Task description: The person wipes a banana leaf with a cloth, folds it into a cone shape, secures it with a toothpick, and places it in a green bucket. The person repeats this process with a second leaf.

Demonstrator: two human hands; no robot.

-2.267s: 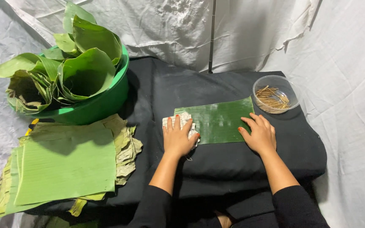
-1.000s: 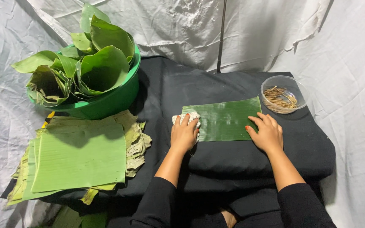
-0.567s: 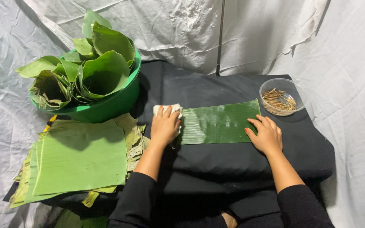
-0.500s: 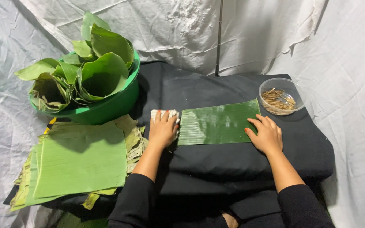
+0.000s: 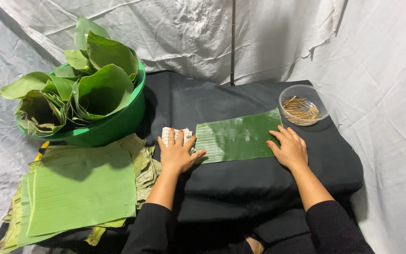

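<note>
1. A round green plastic basin (image 5: 113, 126) filled with rolled and curled green leaves (image 5: 97, 87) is located well to the left of and beyond the left fingers. No change is noted here apart from a shift of the camera view.

2. A flat stack of cut green leaf sheets (image 5: 78, 188) is laid on the black cloth-covered surface (image 5: 240, 197), just to the left of the left forearm. The stack is untouched.

3. The left hand (image 5: 178, 153) is pressed flat, fingers spread and extended, on a small folded white checked cloth (image 5: 172, 135). The cloth is held down beneath the palm and fingers rather than clenched. Compared with the frames up to 2.3 s earlier, the hand and cloth have been carried leftward off the leaf; the cloth is now placed just beside the leaf's left edge.

4. The rectangular dark green glossy leaf piece (image 5: 238, 137) is laid flat between the two hands. Its surface appears shiny along the wiped length. It is judged that one wiping stroke, run from the middle to the left end, has been completed.

5. The right hand (image 5: 290, 149) is rested flat on the leaf's near right corner, fingers extended and nothing grasped. Its position is unchanged; the leaf is pinned by it.

6. A clear round bowl of thin brown sticks (image 5: 302, 106) stands just beyond the right fingertips, untouched.
</note>
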